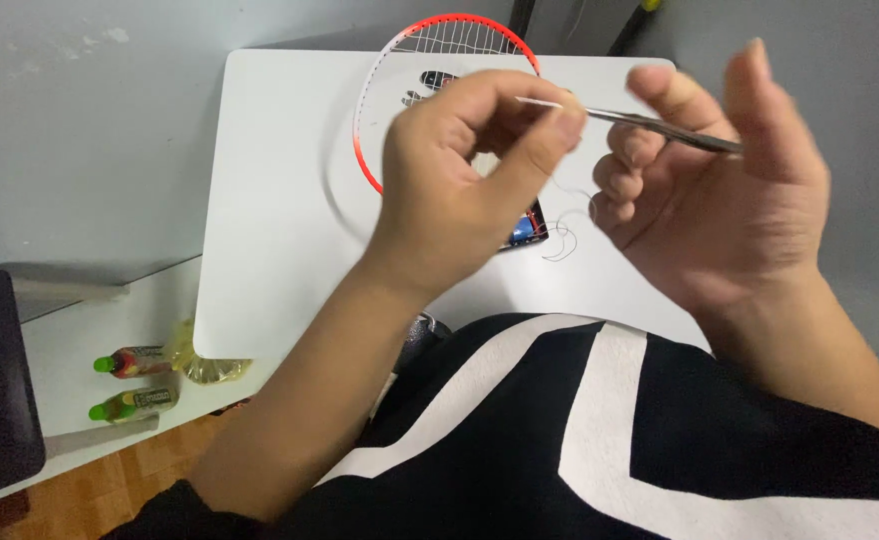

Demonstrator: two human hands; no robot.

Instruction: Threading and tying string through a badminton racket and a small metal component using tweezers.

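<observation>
At frame centre, left hand [449, 170] pinches a thin string [569, 225]; right hand [719, 190] grips the metal tweezers [659, 125]. Keep the tip steady, string taut. Racket [379, 90] lies on the white desk [279, 220] behind.

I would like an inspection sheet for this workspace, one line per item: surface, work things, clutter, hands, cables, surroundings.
Surface: white table with rounded corners.
Work things: thin metal tool, like tweezers, and a thin string that curls down below the hands; racket with a red and white frame lies on the table, part strung.
Clutter: small dark thing with a blue part on the table, mostly hidden.
Hands: left hand pinches the string end at the tool tip; right hand holds the tool.
Cables: nothing seen.
Surroundings: two small bottles with green caps and a yellowish bag on a low white shelf; wooden floor; grey wall.
</observation>
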